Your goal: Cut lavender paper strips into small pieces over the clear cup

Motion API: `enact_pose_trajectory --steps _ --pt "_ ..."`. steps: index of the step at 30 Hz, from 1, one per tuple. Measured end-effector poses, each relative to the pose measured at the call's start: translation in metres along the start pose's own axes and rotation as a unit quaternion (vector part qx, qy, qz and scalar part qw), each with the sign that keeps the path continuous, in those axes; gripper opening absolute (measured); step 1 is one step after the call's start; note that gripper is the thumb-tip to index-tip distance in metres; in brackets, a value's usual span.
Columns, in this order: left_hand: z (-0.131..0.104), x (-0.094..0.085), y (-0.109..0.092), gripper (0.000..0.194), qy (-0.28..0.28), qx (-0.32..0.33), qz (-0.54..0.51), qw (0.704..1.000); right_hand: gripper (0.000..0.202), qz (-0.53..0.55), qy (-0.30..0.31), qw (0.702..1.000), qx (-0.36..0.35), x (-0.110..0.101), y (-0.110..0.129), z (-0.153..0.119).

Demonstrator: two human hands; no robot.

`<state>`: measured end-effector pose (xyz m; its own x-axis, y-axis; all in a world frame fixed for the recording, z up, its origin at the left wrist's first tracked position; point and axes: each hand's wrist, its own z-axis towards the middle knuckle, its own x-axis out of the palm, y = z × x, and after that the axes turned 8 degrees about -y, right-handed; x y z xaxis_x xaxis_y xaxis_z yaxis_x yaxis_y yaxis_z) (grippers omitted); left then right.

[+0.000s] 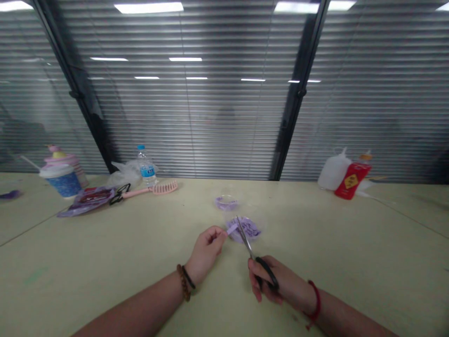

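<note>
My left hand (209, 243) pinches a narrow purple paper strip (232, 228) between thumb and fingers. My right hand (270, 278) grips black-handled scissors (248, 244), their blades pointing up and away at the strip's far end. I cannot tell whether the blades touch the strip. Below the strip and the blade tips sits a clear round dish (259, 234) full of small purple cut pieces (249, 228). Just behind it stands a second clear round container (226, 202) with a few purple bits inside.
At the back left are a water bottle (148, 169), a pink hairbrush (164, 188), a purple plastic packet (89, 201) and a blue-and-white cup (63, 180). A red bottle (352, 180) and a white squeeze bottle (334, 172) stand at the back right. Blinds (224, 117) cover the glass behind the table.
</note>
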<state>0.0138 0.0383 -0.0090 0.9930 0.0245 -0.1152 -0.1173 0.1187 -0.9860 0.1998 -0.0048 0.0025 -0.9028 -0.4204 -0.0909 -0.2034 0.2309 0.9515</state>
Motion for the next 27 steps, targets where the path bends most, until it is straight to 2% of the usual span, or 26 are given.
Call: enact_pose_trajectory --steps 3,17,27 --pt "-0.0012 0.0004 -0.0013 0.026 -0.005 0.000 0.007 1.000 0.056 -0.026 0.023 0.999 -0.004 0.0013 0.0038 -0.0027" --pt "-0.0059 0.0039 -0.0046 0.027 0.007 0.033 0.028 0.999 0.052 -0.054 0.017 0.998 0.009 0.0022 0.0009 0.0008" --pt "-0.0038 0.0032 -0.0031 0.029 0.027 -0.004 0.017 0.999 0.054 0.014 -0.020 1.000 -0.013 0.0008 -0.0033 0.0027"
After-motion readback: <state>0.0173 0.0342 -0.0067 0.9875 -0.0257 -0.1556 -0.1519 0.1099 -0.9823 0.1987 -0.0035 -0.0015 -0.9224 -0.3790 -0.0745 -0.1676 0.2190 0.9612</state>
